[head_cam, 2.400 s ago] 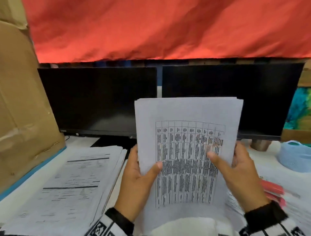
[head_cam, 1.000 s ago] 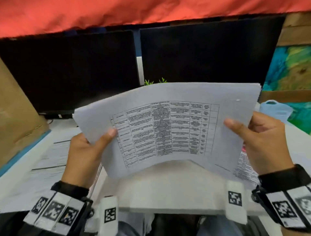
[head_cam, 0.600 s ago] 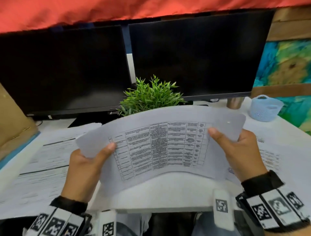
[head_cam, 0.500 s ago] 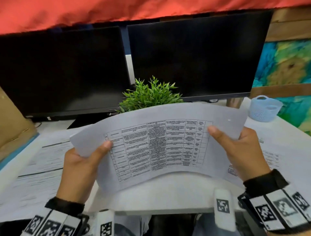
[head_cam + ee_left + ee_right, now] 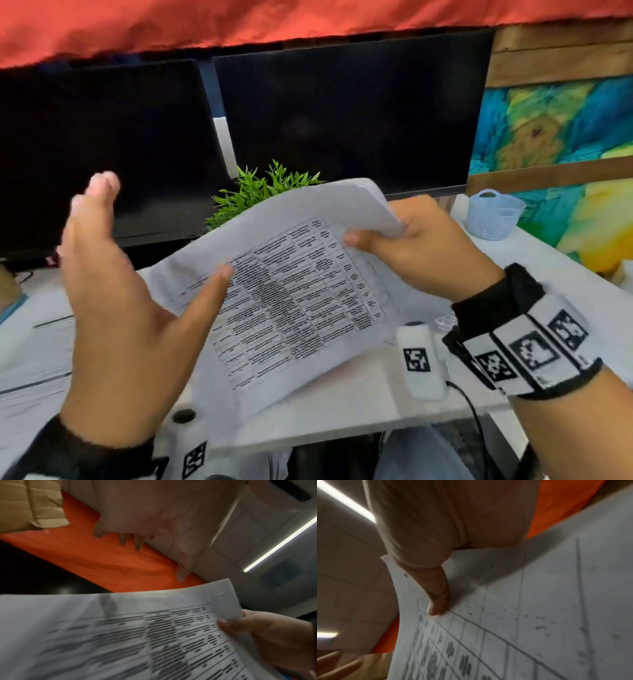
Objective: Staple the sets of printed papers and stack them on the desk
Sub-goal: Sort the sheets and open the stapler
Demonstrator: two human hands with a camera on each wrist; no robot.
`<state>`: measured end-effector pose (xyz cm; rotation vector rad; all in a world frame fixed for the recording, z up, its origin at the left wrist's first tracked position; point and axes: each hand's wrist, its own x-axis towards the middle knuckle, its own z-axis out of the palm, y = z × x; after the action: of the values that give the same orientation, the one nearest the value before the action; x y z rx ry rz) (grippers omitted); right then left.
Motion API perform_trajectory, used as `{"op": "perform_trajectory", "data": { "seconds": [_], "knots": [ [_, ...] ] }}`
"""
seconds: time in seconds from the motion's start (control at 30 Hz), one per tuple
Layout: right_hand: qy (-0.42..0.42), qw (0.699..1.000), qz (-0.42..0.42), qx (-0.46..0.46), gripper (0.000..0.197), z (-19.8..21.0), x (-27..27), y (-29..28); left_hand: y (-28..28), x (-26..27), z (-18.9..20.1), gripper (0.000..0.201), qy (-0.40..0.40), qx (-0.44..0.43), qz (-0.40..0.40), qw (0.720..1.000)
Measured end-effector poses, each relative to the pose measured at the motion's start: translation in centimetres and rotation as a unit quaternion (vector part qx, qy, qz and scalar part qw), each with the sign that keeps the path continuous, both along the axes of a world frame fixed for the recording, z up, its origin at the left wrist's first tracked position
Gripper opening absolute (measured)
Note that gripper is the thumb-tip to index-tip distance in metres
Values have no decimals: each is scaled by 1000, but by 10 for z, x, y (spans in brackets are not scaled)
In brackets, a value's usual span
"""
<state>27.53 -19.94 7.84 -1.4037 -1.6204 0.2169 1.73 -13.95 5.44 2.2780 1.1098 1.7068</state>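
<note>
A set of printed papers [image 5: 301,301] with a table on its top sheet hangs tilted over the desk front, its left end lower. My right hand [image 5: 380,240] pinches its upper right corner, thumb on the printed side and fingers behind. The right wrist view shows that thumb [image 5: 436,595] pressed on the sheet [image 5: 522,615]. My left hand [image 5: 137,274] is raised off the papers with fingers spread; only its thumb tip comes near the top sheet. In the left wrist view the fingers [image 5: 137,540] are straight above the papers [image 5: 120,628]. No stapler is in view.
A paper stack [image 5: 27,342] lies on the white desk [image 5: 342,411] at the left. Two dark monitors [image 5: 342,113] stand behind, with a green plant [image 5: 260,192] between them. A pale blue basket [image 5: 493,212] sits at the back right.
My left hand has let go of the papers' left edge and lifted up. The set, held level by both hands before, now hangs from my right hand alone and tilts down to the left.
</note>
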Motion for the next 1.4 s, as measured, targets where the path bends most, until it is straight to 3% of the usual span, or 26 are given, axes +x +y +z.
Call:
{"op": "perform_trajectory", "data": {
  "seconds": [0.13, 0.3, 0.37, 0.43, 0.5, 0.53, 0.57, 0.6, 0.67, 0.73, 0.77, 0.87, 0.97, 1.07, 1.13, 1.2, 1.27, 1.33, 1.4],
  "knots": [
    [-124, 991, 50, -20, 39, 52, -13, 7, 11, 17, 33, 83, 34, -42, -95, 994],
    [-182, 977, 66, -87, 34, 81, -12, 24, 23, 28, 36, 18, -4, -191, -202, 961],
    [-186, 971, 84, -125, 22, 80, -6, 28, 22, 29, 26, 12, -11, -208, -196, 958],
    [-162, 970, 73, -166, 47, 75, 7, 33, 21, 27, 13, 13, 2, -212, -156, 965],
    [-65, 978, 22, -196, 59, 63, 24, 46, 23, 20, 0, 12, -25, -255, -134, 957],
    [-15, 975, -20, -221, 56, 52, 34, 53, 24, 15, -7, 13, -48, -278, -130, 950],
    [-17, 967, -80, -241, 53, 37, 49, 63, 24, 11, -15, 14, -66, -296, -124, 945],
    [-86, 949, -132, -272, 51, 23, 61, 71, 23, 7, -22, 15, -84, -311, -119, 939],
    [-270, 876, -191, -350, 51, -16, 90, 83, 20, 2, -34, 16, -117, -338, -110, 927],
    [-341, 813, -223, -416, 56, -53, 112, 87, 17, 0, -41, 14, -146, -363, -108, 914],
    [-354, 797, -230, -432, 58, -69, 120, 88, 16, 0, -44, 13, -152, -372, -108, 909],
    [-342, 786, -255, -448, 47, -96, 122, 83, 13, 1, -49, 15, -167, -383, -112, 902],
    [-340, 793, -250, -440, 34, -110, 130, 86, 10, 2, -49, 16, -198, -397, -140, 885],
    [-250, 840, -268, -400, 31, -111, 132, 89, 7, 2, -49, 18, -222, -394, -162, 877],
    [-108, 905, -291, -290, 32, -102, 124, 87, 5, 2, -51, 19, -222, -394, -170, 876],
    [63, 939, -307, -141, 35, -83, 116, 87, 4, 4, -53, 18, -216, -392, -174, 877],
    [211, 933, -291, -19, 27, -53, 100, 84, 3, 7, -56, 18, -210, -390, -178, 879],
    [328, 904, -260, 93, 20, -17, 70, 77, 2, 11, -58, 19, -204, -386, -179, 882],
    [374, 870, -229, 223, 26, 16, 33, 67, 0, 14, -58, 21, -201, -386, -187, 881]
  ]
}}
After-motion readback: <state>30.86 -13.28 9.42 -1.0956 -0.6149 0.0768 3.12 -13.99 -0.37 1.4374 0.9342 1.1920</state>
